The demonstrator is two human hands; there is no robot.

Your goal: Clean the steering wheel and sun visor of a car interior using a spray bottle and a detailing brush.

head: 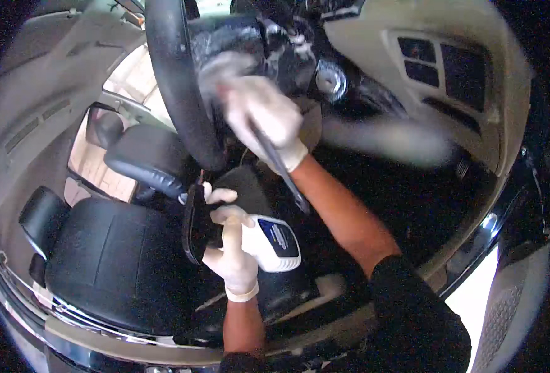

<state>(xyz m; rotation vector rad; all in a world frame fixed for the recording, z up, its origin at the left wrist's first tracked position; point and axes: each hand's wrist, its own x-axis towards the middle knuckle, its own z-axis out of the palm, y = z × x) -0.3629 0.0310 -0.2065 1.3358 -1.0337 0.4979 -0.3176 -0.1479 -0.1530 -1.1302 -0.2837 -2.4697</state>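
Observation:
My right hand [265,114], in a pale glove, grips a brush by its dark handle [279,163]. The brush's head [228,67] is blurred and lies against or close to the dashboard panel behind the steering wheel [170,70]. Whitish foam [289,39] streaks that dark panel. Lower down, my gloved left hand [233,242] holds a white plastic bottle [272,245] with a dark blue label bearing writing. At its fingers stands a long black object [192,224]; whether it belongs to the bottle I cannot tell.
Black leather seats [102,252] with headrests fill the left side. A round silver-rimmed control [331,79] sits right of the foamy panel. The beige headliner with dark switch panels [464,74] curves at upper right. A door sill trim [130,342] runs along the bottom.

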